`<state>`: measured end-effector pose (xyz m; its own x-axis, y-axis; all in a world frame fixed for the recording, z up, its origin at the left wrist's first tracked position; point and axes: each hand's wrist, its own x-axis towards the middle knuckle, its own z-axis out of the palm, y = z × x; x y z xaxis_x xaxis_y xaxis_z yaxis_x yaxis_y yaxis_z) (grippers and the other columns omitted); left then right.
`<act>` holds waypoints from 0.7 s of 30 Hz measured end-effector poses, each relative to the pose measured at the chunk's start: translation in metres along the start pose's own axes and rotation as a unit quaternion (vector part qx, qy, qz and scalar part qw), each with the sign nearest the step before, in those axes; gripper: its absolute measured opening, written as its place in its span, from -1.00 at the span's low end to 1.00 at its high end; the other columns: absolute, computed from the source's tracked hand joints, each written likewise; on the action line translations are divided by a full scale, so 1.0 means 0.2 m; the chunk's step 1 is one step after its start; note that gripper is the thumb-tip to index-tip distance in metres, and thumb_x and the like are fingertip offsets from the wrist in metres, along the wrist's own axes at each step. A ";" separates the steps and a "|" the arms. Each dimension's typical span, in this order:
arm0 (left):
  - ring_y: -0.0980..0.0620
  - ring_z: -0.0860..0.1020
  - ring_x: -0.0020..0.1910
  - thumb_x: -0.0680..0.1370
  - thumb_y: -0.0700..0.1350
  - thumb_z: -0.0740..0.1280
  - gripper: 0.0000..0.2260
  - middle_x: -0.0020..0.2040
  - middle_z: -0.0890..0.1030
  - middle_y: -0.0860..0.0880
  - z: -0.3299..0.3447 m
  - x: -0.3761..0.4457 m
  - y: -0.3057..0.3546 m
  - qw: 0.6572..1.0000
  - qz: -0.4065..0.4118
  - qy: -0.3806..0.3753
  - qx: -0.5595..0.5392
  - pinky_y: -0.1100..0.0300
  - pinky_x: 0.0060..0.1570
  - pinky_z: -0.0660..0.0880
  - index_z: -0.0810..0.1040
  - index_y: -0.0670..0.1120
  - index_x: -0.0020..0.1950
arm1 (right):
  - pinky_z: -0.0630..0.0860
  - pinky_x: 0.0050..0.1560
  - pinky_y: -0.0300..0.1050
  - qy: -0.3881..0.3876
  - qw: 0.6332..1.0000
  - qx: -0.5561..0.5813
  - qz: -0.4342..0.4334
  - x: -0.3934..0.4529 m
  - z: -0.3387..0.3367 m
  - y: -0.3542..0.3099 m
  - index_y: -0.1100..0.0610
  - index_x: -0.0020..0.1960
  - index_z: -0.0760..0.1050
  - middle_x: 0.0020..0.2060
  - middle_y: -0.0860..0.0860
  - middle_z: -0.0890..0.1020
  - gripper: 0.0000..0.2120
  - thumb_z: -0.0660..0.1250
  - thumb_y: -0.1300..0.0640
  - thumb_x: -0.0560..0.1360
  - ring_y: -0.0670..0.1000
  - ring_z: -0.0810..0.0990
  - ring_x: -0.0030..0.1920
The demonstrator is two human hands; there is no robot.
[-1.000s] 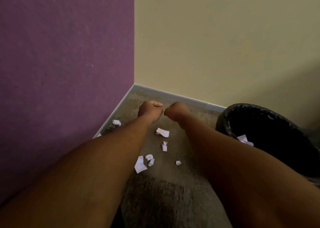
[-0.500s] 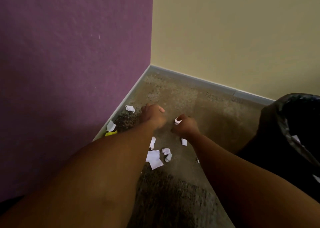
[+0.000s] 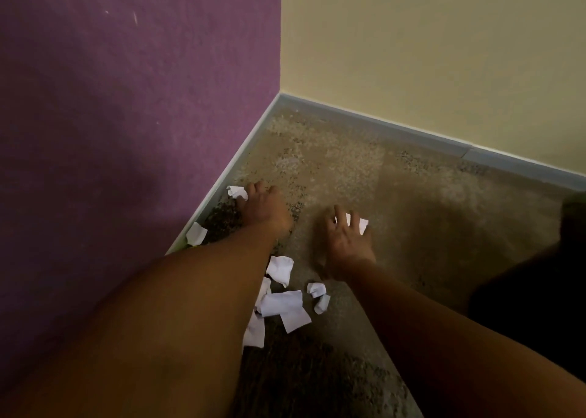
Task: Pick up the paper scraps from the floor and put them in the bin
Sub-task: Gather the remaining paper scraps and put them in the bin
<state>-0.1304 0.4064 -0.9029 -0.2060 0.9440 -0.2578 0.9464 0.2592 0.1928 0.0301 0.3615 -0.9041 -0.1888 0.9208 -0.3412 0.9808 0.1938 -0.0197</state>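
Observation:
White paper scraps lie on the speckled carpet in a room corner. My left hand (image 3: 263, 209) reaches toward the purple wall, its fingertips touching a crumpled scrap (image 3: 236, 191) by the skirting. To its right, my right hand (image 3: 344, 238) hovers low over the carpet, fingers spread and curled round a white scrap (image 3: 360, 223) that shows between them. Several more scraps (image 3: 282, 303) lie between my forearms, and one (image 3: 196, 233) rests against the skirting. Only the dark edge of the black bin (image 3: 574, 209) shows at the far right.
The purple wall (image 3: 126, 132) on the left meets the cream wall (image 3: 428, 52) at the corner ahead. A grey skirting board (image 3: 412, 132) runs along both. A small yellow-green bit (image 3: 183, 243) lies by the skirting. Bare carpet (image 3: 428, 211) stretches between my right hand and the bin.
The view dropped closer to the floor and swung left, so the bin slid to the edge. My left hand moved forward to the crumpled scrap. My right hand's fingers spread round its scrap.

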 end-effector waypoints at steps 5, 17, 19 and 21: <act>-0.18 0.13 0.49 0.49 -0.07 0.37 -0.33 0.51 0.20 -0.16 0.02 0.10 -0.08 0.999 -0.026 0.011 -0.018 -0.13 0.49 0.08 0.14 -0.07 0.53 | 0.13 0.45 0.38 -0.025 1.000 -0.014 -0.003 0.09 0.01 0.01 0.11 0.56 -0.17 0.56 0.10 -0.09 0.27 0.64 -0.06 0.18 0.25 -0.07 0.55; -0.22 0.09 0.53 0.57 0.04 0.30 -0.36 0.56 0.13 -0.15 0.07 0.14 -0.22 0.998 -0.057 -0.027 0.009 -0.15 0.45 0.20 0.11 -0.07 0.57 | 0.06 0.45 0.43 -0.096 0.994 -0.012 -0.053 0.18 0.03 0.13 -0.02 0.58 -0.04 0.57 0.07 -0.05 0.29 0.63 -0.24 0.07 0.28 -0.10 0.55; -0.21 0.19 0.48 0.56 0.04 0.31 -0.40 0.51 0.21 -0.17 0.07 0.13 -0.24 0.997 -0.062 -0.009 0.044 -0.16 0.41 0.25 0.20 -0.12 0.52 | 0.11 0.45 0.38 -0.090 0.994 0.002 -0.054 0.16 0.04 0.15 -0.04 0.57 0.00 0.57 0.06 -0.01 0.24 0.62 -0.26 0.09 0.25 -0.03 0.54; -0.21 0.24 0.46 0.54 0.02 0.32 -0.41 0.49 0.25 -0.18 0.07 0.12 -0.26 0.995 -0.068 -0.001 0.070 -0.19 0.40 0.26 0.24 -0.15 0.50 | 0.13 0.45 0.36 -0.078 0.995 0.011 -0.055 0.13 0.05 0.17 -0.07 0.56 0.04 0.56 0.05 0.02 0.18 0.59 -0.29 0.13 0.24 0.00 0.54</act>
<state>-0.1811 0.4120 -0.9317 -0.3346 0.9014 -0.2746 0.9350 0.3540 0.0227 0.0598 0.3897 -0.9233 -0.2873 0.8306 -0.4771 0.9558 0.2814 -0.0857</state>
